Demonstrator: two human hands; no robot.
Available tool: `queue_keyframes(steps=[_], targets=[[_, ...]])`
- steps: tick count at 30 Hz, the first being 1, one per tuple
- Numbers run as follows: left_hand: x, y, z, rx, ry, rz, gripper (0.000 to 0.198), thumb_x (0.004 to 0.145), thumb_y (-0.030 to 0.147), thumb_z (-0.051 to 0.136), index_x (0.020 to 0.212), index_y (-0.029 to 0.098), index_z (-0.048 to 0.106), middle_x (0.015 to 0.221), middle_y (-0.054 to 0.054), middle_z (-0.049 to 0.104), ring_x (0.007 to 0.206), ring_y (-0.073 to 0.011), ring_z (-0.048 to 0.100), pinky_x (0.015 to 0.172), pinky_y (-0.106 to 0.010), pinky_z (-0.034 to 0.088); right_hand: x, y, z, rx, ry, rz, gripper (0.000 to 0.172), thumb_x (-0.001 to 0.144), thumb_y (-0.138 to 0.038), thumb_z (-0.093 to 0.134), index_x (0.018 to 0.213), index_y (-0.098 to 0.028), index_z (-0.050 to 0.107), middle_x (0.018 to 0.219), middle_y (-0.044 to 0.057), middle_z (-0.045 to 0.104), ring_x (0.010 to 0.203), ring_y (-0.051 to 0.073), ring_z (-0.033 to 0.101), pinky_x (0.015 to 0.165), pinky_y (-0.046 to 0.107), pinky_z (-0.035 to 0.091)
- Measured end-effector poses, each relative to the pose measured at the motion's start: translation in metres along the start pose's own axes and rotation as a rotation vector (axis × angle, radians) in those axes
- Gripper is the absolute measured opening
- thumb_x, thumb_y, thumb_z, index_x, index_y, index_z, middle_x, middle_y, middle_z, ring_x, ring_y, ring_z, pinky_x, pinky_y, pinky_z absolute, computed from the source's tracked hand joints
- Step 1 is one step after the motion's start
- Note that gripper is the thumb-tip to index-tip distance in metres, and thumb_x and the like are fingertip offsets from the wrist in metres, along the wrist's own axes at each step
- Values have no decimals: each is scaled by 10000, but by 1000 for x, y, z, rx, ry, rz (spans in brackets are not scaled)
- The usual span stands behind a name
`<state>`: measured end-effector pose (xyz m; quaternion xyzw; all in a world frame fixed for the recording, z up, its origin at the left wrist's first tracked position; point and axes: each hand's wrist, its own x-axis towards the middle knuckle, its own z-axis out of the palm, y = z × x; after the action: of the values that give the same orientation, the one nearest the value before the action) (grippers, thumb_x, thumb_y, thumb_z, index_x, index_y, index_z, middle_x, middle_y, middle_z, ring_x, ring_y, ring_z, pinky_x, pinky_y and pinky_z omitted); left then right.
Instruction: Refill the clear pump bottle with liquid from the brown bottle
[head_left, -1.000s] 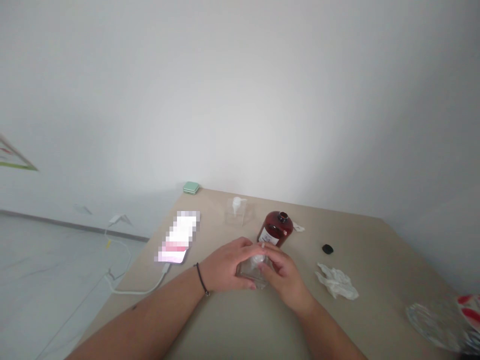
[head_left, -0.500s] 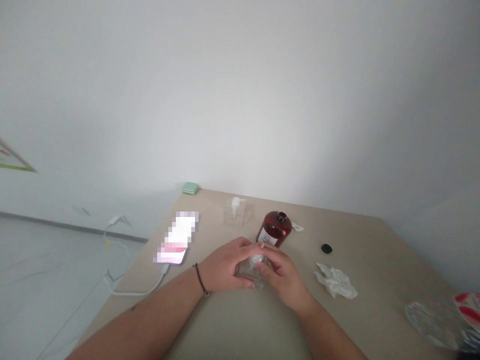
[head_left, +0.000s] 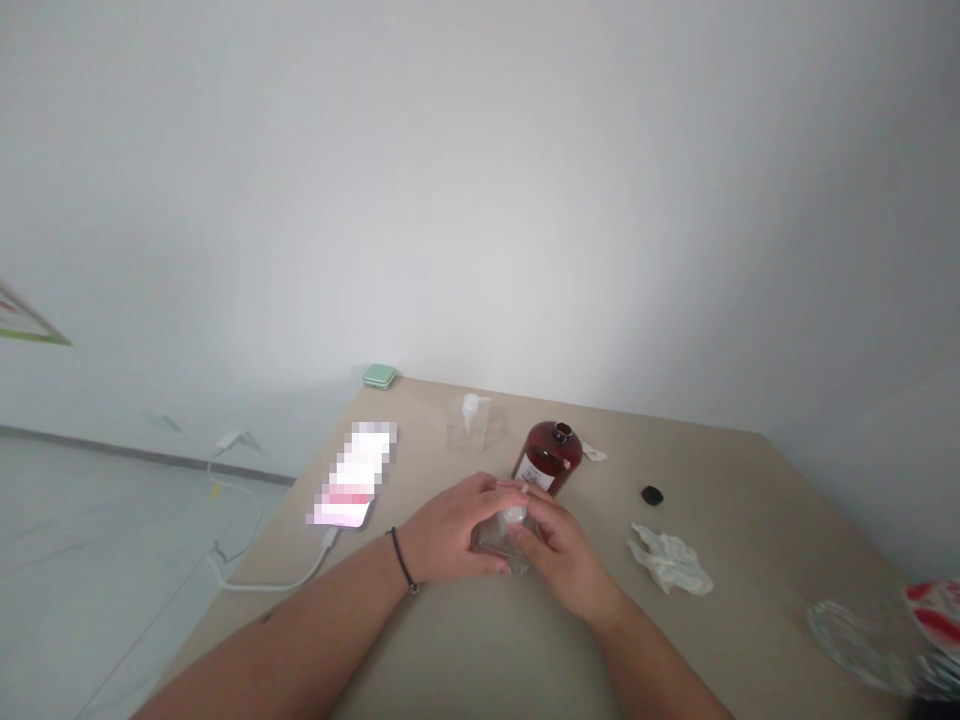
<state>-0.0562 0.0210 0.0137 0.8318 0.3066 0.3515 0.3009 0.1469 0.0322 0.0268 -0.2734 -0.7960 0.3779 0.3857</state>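
Between my hands is a clear square pump bottle (head_left: 495, 537) with a white pump head. My left hand (head_left: 459, 528) wraps round its left side, thumb near the front. My right hand (head_left: 564, 552) is closed on the white pump head (head_left: 514, 514) from the right. Just behind them stands a dark red-brown bottle (head_left: 551, 452) with an uncapped neck and a white label, its lower part hidden by my fingers. A second clear pump bottle (head_left: 469, 422) with a white pump stands farther back on the table.
A lit phone (head_left: 356, 475) with a white cable lies left on the table (head_left: 480, 650). A small green case (head_left: 379, 376) sits at the back left corner. To the right are a black cap (head_left: 652, 495), crumpled tissue (head_left: 670, 560) and a clear plastic bottle (head_left: 862, 640).
My right hand has shifted very slightly at the pump head. Both hands keep their hold on the bottle, and the other things stay in place.
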Motion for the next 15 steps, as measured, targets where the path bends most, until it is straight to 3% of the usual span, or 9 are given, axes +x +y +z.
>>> queue_keyframes(steps=[7, 12, 15], targets=[[0, 1, 2, 14, 19, -52, 773, 741, 317, 834, 1419, 259, 466, 1275, -115, 566, 1162, -282, 572, 1024, -441, 478, 0, -2, 9, -58, 132, 65, 255, 924, -415, 618, 1035, -224, 746, 1022, 66, 748, 957, 242, 687, 864, 351, 533], [1, 5, 6, 2, 75, -59, 818, 737, 176, 792, 1448, 274, 400, 1391, -113, 508, 1276, -285, 516, 1113, -469, 419, 0, -4, 12, -113, 231, 113, 218, 890, -353, 633, 1023, -231, 755, 1029, 64, 759, 970, 255, 699, 874, 373, 546], [0, 7, 13, 35, 175, -143, 1006, 643, 252, 877, 1477, 243, 315, 1439, -150, 455, 1341, -342, 444, 1136, -543, 380, 1, -6, 17, -170, 293, 189, 206, 875, -343, 629, 988, -227, 755, 1067, 77, 760, 1025, 277, 698, 931, 418, 539]])
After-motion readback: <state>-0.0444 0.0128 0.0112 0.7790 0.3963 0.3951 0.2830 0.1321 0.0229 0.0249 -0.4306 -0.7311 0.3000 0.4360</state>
